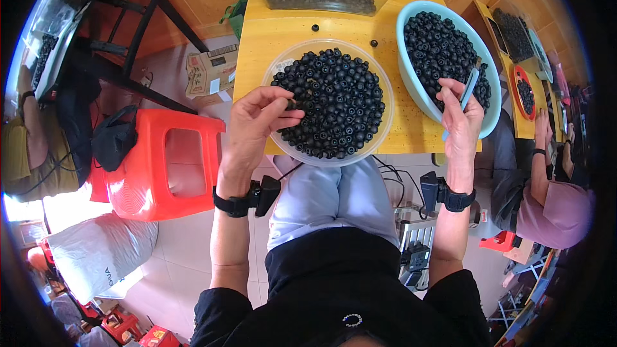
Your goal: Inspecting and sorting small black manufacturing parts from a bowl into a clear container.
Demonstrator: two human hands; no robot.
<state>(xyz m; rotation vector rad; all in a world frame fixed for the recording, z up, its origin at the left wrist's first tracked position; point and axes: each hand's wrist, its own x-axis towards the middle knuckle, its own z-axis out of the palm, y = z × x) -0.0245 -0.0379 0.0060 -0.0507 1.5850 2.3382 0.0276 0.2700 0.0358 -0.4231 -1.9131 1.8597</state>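
Note:
My left hand [262,119] is over the left edge of a shallow round clear tray [277,67]. Its thumb and fingers pinch a small round black part. Black bead-like parts with holes [337,99] fill much of the tray. Over the near rim of a pale blue basin [403,58], my right hand [461,112] is closed around a slim blue-grey tool [471,83] that looks like a utility knife, tilted with its upper end to the right. The basin holds a heap of the same black parts [434,45]. Both wrists wear black strapped devices.
A clear rectangular bin [321,0] of black parts stands at the table's [254,32] far side. Two loose parts lie nearby. An orange-red stool [151,160] is at left, a cardboard box [212,71] on the floor. Other people sit left and right.

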